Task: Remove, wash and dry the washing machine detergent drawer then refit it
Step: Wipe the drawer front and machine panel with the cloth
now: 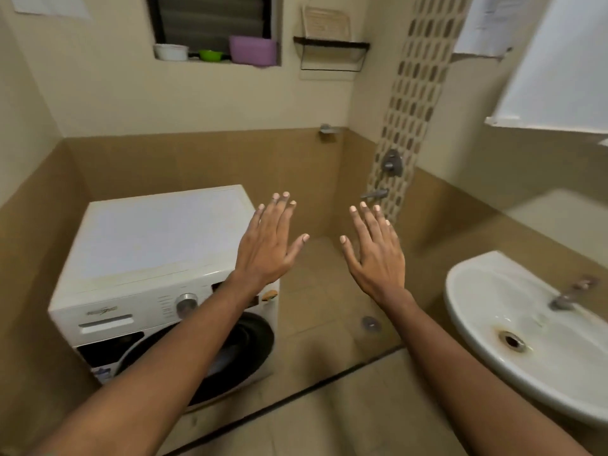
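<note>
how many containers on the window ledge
3: a white pot at the left, a green bowl in the middle, a purple tub at the right. More may hide behind them.

White detergent drawer [107, 325] sits closed at upper-left front of the washing machine [158, 245].

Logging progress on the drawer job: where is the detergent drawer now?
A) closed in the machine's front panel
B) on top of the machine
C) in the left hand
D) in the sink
A: the detergent drawer sits flush in the washing machine front, left of the dial; the left hand and right hand are open and empty.
</note>
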